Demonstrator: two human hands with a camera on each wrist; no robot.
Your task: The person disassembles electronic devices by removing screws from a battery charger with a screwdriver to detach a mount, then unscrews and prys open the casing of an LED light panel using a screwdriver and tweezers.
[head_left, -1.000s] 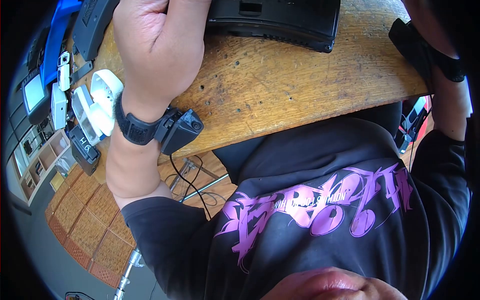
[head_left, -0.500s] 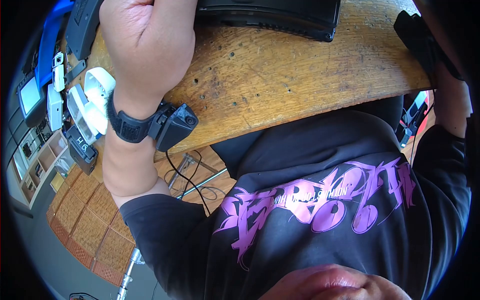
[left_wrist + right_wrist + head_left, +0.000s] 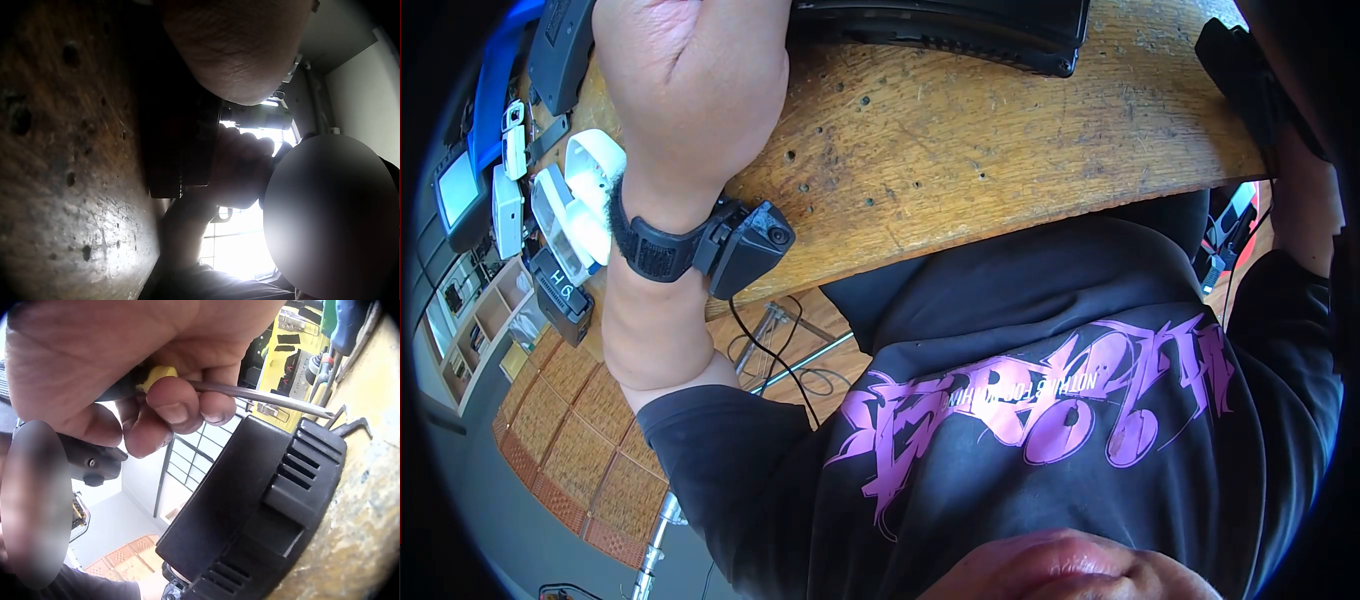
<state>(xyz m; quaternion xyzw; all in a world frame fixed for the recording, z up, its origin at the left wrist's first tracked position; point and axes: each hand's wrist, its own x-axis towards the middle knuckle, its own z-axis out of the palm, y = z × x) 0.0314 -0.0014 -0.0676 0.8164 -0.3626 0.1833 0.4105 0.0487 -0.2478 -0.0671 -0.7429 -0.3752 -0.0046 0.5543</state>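
Observation:
My left hand [image 3: 690,80] lies on the left end of a black vented device [image 3: 960,35] at the far edge of the wooden table [image 3: 1000,160]; its fingers run out of the top of the head view and seem to curl around the device. The left wrist view shows the heel of that hand [image 3: 244,50] above the device [image 3: 181,137], which stands on edge. My right hand [image 3: 156,394] grips a screwdriver [image 3: 262,397] with a yellow and black handle. Its metal shaft points past the top corner of the device [image 3: 262,506].
White plugs [image 3: 585,200], a black box marked H [image 3: 560,290], a small screen unit [image 3: 455,190] and a blue tool [image 3: 495,80] crowd the table's left end. A yellow case [image 3: 281,356] and a hex key [image 3: 350,425] lie beyond the device. Woven floor mats [image 3: 570,430] show below.
My left hand and wrist have shifted a little left and toward the top of the head view. The black device sits slightly higher in that view. My right arm stays at the right edge.

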